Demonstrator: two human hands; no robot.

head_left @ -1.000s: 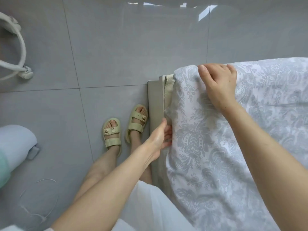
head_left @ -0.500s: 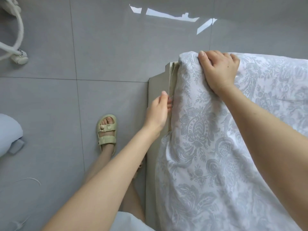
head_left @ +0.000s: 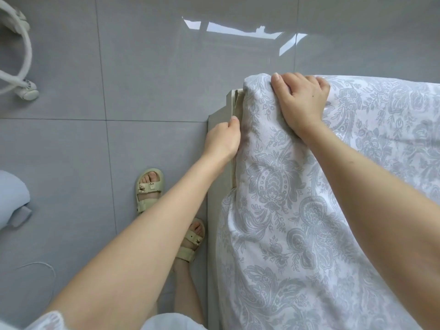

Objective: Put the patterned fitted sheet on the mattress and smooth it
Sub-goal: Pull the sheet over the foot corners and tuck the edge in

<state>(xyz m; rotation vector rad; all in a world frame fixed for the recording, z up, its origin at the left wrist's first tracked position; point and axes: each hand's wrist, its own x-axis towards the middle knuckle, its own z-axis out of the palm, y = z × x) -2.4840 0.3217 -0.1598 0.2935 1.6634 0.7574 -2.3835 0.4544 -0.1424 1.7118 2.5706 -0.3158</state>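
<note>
Right hand (head_left: 300,101) grips the patterned fitted sheet (head_left: 297,222) bunched over the mattress (head_left: 237,101) at its far-left corner, while the left hand (head_left: 222,139), just nearer along the left edge, seemingly pinches the hem to pull down.

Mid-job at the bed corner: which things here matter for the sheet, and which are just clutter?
In the job: grey-and-white floral fitted sheet, beige mattress corner, cream bed frame, left hand and right hand, both gripping the sheet.
Lying about: white tubular stand, pale rounded appliance, thin white floor cable.
</note>
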